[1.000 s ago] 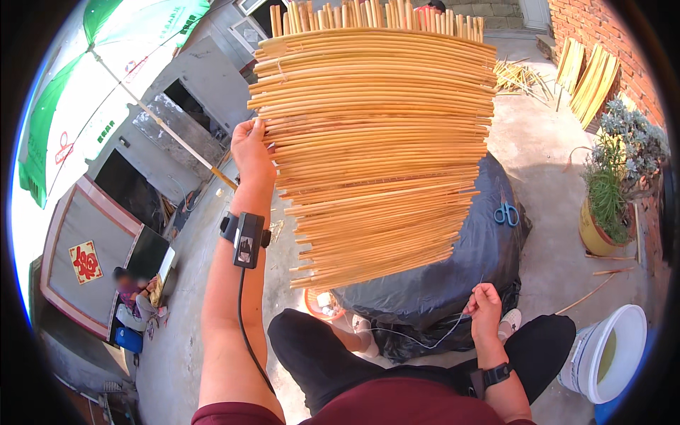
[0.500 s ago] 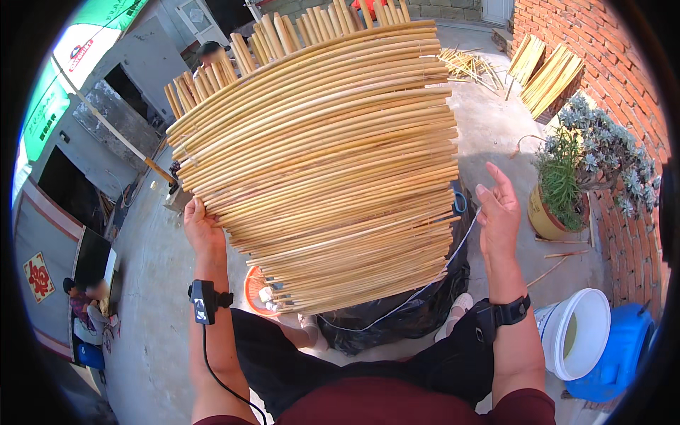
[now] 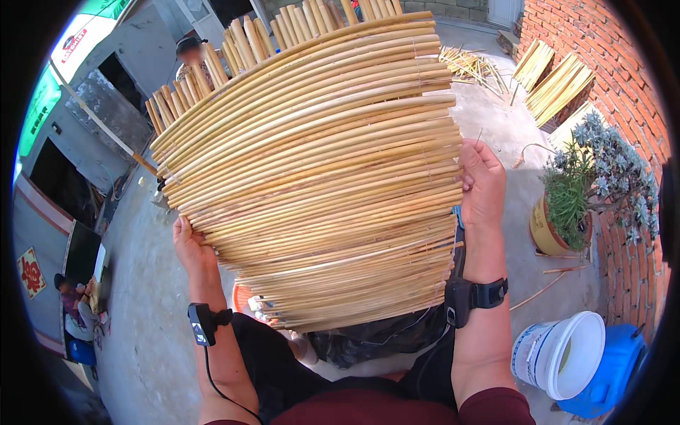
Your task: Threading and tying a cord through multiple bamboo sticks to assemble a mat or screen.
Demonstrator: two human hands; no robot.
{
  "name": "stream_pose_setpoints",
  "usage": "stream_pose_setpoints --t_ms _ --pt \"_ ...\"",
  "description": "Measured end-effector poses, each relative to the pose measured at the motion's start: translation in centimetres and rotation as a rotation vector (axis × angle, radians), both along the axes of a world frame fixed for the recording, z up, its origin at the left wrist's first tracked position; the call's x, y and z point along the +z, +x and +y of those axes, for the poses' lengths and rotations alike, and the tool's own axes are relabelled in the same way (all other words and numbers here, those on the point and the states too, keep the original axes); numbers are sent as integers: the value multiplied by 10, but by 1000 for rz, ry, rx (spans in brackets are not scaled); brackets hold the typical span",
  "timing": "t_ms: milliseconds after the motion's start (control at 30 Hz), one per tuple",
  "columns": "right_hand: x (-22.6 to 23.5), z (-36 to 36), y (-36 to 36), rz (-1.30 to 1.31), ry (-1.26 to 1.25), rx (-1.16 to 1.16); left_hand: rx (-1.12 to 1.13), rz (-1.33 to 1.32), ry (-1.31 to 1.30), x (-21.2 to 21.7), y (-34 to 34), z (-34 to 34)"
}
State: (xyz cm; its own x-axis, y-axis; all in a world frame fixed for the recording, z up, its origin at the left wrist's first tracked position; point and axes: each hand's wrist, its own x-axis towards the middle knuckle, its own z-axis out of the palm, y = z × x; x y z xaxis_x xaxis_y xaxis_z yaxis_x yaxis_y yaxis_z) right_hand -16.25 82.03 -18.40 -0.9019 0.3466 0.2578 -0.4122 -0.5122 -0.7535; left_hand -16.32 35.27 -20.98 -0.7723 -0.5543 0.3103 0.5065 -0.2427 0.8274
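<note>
A large mat of pale yellow reed stalks, laid side by side and bound with thin thread, spreads in front of me over my lap. My left hand pinches its left edge between thumb and fingers. At the right edge my right hand is closed, thumb in front and fingers curled against the stalk ends. A thin needle-like sliver sticks up from its fingertips; its kind is too fine to tell. Below the mat, a thin cord runs over black plastic sheeting.
Upright stalks stand behind the mat, near a person. Another person sits far left. To the right are a potted plant, a white bucket, a blue container and stalk bundles. An orange basket stands below.
My right hand has moved left from beside the mat, where it held the cord stretched out, to the mat's right edge. The cord now hangs slack. My left hand keeps its hold.
</note>
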Motion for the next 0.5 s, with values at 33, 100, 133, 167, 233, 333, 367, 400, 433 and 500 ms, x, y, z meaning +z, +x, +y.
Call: stream_pose_setpoints --t_ms 33,100,133,167,233,333,367,400,433,500 --pt "6 -2 3 -14 53 1 13 28 -10 -2 0 1" --pt "14 -6 7 -35 114 -1 24 50 -14 -7 -1 6" --pt "18 -7 8 -66 201 -72 62 78 -10 -7 -1 12" --pt "19 -9 9 -96 289 -144 100 105 -5 -7 -2 14" --pt "14 -10 6 -101 277 -169 74 97 -18 -7 -1 13" --pt "12 -11 8 -95 252 -179 -9 106 -9 -4 -3 14" --pt "12 -11 8 -83 237 -163 -64 124 11 -3 -4 14" --pt "13 -10 9 -84 243 -165 -65 123 17 -6 -4 11" --pt "13 -11 10 -96 257 -183 -130 119 8 -8 -4 7" --pt "12 -8 10 -107 272 -202 -197 117 1 -11 -4 4"
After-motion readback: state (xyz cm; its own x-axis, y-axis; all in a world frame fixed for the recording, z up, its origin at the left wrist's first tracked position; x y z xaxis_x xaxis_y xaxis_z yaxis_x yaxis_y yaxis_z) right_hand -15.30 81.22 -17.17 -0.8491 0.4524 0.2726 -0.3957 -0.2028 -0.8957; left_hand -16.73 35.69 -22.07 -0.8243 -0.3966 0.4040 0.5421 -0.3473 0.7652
